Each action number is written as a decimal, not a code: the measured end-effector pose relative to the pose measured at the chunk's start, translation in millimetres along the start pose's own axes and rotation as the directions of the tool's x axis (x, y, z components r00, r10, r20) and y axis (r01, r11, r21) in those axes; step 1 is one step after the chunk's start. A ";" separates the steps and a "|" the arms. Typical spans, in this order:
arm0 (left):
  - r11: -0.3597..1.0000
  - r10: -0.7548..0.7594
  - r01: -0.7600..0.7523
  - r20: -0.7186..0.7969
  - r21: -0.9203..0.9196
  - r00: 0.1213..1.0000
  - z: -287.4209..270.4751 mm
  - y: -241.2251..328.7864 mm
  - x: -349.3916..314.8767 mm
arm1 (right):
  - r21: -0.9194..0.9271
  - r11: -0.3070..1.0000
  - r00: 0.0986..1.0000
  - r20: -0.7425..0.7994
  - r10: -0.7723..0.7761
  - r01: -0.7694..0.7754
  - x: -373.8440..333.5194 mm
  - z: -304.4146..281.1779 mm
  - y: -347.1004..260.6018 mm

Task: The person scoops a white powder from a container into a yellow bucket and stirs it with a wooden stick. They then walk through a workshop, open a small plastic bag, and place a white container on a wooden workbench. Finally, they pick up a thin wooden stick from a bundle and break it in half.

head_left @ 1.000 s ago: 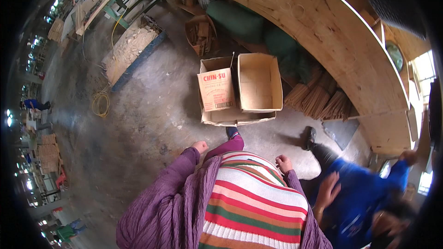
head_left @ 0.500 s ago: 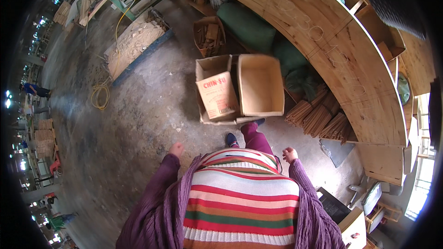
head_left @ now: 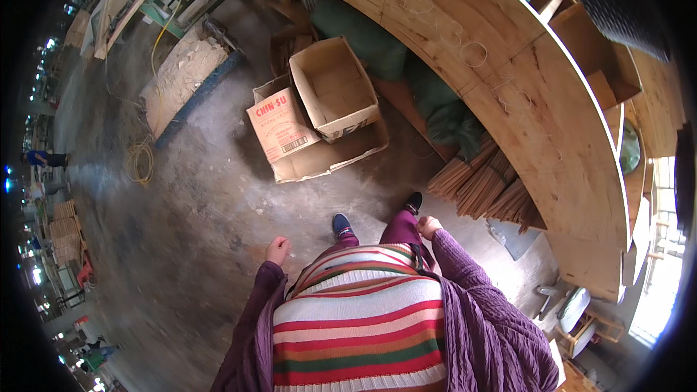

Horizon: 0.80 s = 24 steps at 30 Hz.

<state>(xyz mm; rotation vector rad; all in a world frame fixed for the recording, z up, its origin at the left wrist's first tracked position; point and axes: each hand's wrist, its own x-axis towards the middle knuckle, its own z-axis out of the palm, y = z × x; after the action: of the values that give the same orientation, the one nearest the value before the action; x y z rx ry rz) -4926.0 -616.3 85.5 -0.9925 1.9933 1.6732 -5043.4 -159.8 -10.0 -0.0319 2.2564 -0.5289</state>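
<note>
My left hand (head_left: pixel 278 250) hangs at my side over the concrete floor, its fingers curled in and holding nothing I can see. On the other side, my right hand (head_left: pixel 430 227) is held near my thigh, also curled, with nothing visible in it. Neither touches anything. On the floor ahead is a large open carton (head_left: pixel 308 165). A printed cardboard box (head_left: pixel 279 122) leans inside its left part. An open-topped cardboard box (head_left: pixel 334 87) sits tilted over its back right part.
A long wooden shelf (head_left: pixel 465 29) curves along the right, with bundles of thin wooden sticks (head_left: pixel 475 178) and green sacks (head_left: pixel 363 33) beneath. Ahead left lie a blue-edged tray of wood scraps (head_left: pixel 190 80) and a coiled yellow hose (head_left: pixel 139 163). A person (head_left: pixel 43 158) stands far left.
My view has shifted, and the cartons now appear farther left and ahead. The open-topped box sits farther back over the large carton. My feet have stepped; my right hand has come inward.
</note>
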 end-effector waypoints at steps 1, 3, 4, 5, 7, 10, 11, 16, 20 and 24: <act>0.999 0.003 -0.002 -0.012 0.045 1.000 12.9 1.1 4.3 | 0.055 0.998 0.999 -0.028 0.042 -0.041 13.9 -13.8 4.7; 0.991 -0.003 0.010 -0.053 0.135 0.999 42.9 3.9 6.3 | 0.242 0.970 0.999 -0.045 0.018 -0.007 32.8 -47.4 11.8; 0.967 -0.018 0.031 -0.054 0.252 0.998 58.3 3.5 8.2 | 0.352 0.935 0.998 -0.015 0.057 -0.048 41.4 -62.4 13.8; 0.932 -0.025 0.039 -0.042 0.361 0.999 74.4 5.0 16.1 | 0.453 0.890 0.997 -0.023 0.070 -0.052 53.2 -74.1 23.8; 0.815 0.027 0.004 -0.045 0.580 0.999 108.8 8.3 35.8 | 0.520 0.854 0.998 -0.037 0.058 -0.030 68.4 -101.1 55.7; 0.598 0.171 -0.071 -0.040 0.799 0.985 164.8 14.4 85.0 | 0.500 0.853 0.988 0.039 0.151 -0.151 90.2 -127.9 91.8; 0.590 0.181 -0.087 -0.027 0.803 0.983 183.5 29.2 112.0 | 0.565 0.781 0.964 0.137 0.230 -0.267 100.3 -131.9 115.4; 0.348 0.649 -0.341 0.038 0.873 0.760 250.2 107.3 262.5 | 0.035 0.984 0.963 -0.203 0.179 -0.175 160.4 -125.5 200.2; 0.187 0.766 -0.375 0.104 0.908 0.635 276.9 131.3 358.3 | 0.067 0.991 0.962 -0.242 0.129 -0.116 226.6 -102.1 222.2; 0.154 0.907 -0.415 0.039 0.897 0.420 294.6 120.0 402.3 | 0.122 0.992 0.938 -0.340 0.069 -0.029 305.6 -52.2 231.6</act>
<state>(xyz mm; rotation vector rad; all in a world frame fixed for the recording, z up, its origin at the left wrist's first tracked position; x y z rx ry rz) -5337.2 -442.3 -166.8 -0.0015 3.4919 0.3107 -5254.8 12.4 -284.5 0.1894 2.5537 -0.6809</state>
